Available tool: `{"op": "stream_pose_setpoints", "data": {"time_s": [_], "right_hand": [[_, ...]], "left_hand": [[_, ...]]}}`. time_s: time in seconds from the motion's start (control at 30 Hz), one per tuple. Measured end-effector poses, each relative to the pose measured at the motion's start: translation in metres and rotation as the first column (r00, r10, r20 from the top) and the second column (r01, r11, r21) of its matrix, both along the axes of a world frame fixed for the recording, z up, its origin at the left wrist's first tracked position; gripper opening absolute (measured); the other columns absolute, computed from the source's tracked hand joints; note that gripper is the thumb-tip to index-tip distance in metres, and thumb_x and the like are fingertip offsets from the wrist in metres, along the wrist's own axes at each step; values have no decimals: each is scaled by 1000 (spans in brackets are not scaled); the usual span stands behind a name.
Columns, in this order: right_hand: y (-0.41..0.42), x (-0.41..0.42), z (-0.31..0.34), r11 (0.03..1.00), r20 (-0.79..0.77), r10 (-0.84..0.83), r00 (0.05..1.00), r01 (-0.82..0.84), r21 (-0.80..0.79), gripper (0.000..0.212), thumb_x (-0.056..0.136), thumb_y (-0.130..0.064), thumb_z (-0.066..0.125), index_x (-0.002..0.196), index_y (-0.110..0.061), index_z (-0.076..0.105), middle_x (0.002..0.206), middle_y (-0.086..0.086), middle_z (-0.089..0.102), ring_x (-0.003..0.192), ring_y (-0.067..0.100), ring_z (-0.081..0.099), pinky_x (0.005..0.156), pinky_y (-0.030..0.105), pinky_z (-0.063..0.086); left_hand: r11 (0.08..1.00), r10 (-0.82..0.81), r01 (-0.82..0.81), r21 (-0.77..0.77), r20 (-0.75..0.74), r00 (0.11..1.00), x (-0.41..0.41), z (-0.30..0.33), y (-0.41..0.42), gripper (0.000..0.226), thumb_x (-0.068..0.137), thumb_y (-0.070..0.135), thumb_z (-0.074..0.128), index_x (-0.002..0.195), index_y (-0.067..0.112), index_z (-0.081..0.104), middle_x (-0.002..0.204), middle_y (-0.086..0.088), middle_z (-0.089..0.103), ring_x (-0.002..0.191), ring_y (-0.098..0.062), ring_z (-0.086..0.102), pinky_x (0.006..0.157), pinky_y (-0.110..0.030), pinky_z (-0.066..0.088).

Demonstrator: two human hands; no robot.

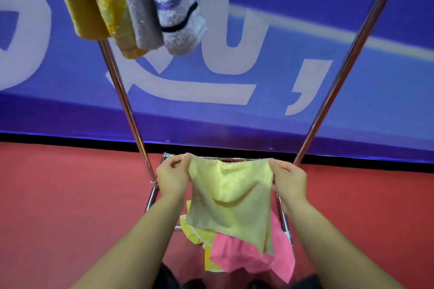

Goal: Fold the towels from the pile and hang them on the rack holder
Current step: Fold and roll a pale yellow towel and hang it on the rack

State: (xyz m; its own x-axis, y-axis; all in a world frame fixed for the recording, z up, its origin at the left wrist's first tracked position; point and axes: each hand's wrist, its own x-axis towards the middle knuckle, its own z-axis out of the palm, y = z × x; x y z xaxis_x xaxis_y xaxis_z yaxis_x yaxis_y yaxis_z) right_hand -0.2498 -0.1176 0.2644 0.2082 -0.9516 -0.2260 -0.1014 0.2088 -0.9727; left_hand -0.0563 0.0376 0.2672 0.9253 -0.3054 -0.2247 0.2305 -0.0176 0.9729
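Yellow towel [231,197] between both hands

I am holding up a pale yellow towel [231,197] by its two top corners, my left hand [172,177] pinching one and my right hand [290,179] pinching the other; it is hanging open and slack between them, sagging in soft folds, its lower corner drooping to my right. Beneath it the pile [237,251] is lying on the rack's base; a pink towel [253,260] is sprawling crumpled on top, with a brighter yellow towel [193,233] poking out on the left. On the rack holder [124,101], folded towels are hanging side by side at the upper left: a mustard towel [77,2], a yellow patterned towel [110,4], a grey towel [138,7] and a white towel [178,14] with dark stripes.
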Motion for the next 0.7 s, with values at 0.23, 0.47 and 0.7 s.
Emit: {"op": "stream_pose_setpoints", "data": {"time_s": [0.23,0.47,0.7], "right_hand": [[13,28,14,979,1,202,979,-202,9,9,92,-7,71,95,-2,78,85,13,78,70,13,71,72,44,65],[18,46,21,955,-54,266,962,-271,-119,8,92,-14,70,94,-15,77,88,4,80,88,20,78,85,51,62],[22,45,39,968,91,249,964,-243,-68,5,91,-7,72,92,-5,76,82,13,79,82,29,78,79,45,64]], "left_hand": [[966,-253,249,-70,-68,965,-36,-1,-29,20,97,15,70,92,-4,72,80,-14,66,79,-24,60,76,-45,58],[941,-322,319,-111,-6,947,-57,21,-49,9,95,11,71,90,11,77,80,-12,73,76,-22,66,76,-46,59],[943,-307,301,-141,-23,952,-61,29,-55,4,91,8,75,93,5,77,69,-4,74,65,-11,71,66,-31,62]]}}
